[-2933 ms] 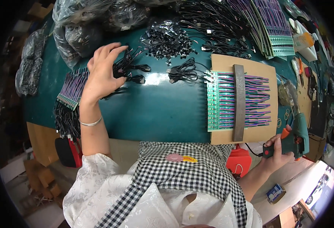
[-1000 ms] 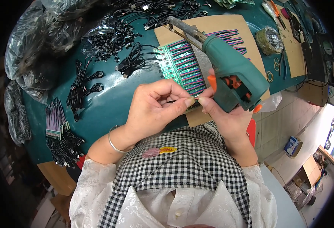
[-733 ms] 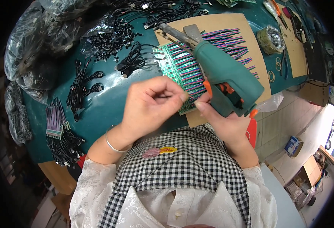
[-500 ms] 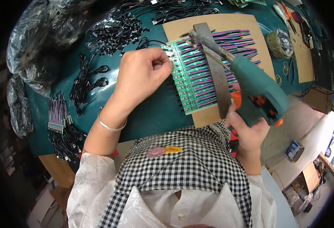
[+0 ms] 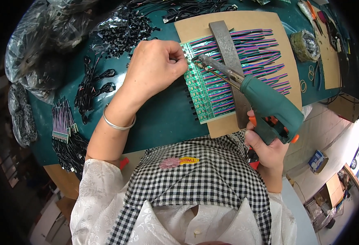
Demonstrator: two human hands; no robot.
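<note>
My left hand (image 5: 153,69), a metal bangle on its wrist, is pinched closed at the left edge of a green circuit board panel (image 5: 200,96). Whatever lies between its fingertips is hidden. A green soldering gun (image 5: 274,102) with an orange trigger is gripped in my right hand (image 5: 271,153). Its tip and thin side tube point at the upper part of the panel, near my left fingertips; contact cannot be made out. Rows of pink, blue and black wires (image 5: 263,60) run right from the panel. Across them lies a flat grey metal bar (image 5: 227,45).
Cardboard (image 5: 265,21) lies under the panel on the green table (image 5: 159,126). Black connectors (image 5: 140,30) heap behind my left hand; bundled cables (image 5: 85,92) and wired boards (image 5: 61,134) lie left. Plastic bags (image 5: 32,53) fill the far left. A tape roll (image 5: 305,45) stands right.
The soldering gun's tip has come nearer and down to the panel beside my left fingertips. My left hand has shifted slightly away from me. The bar and panel sit slightly differently in view.
</note>
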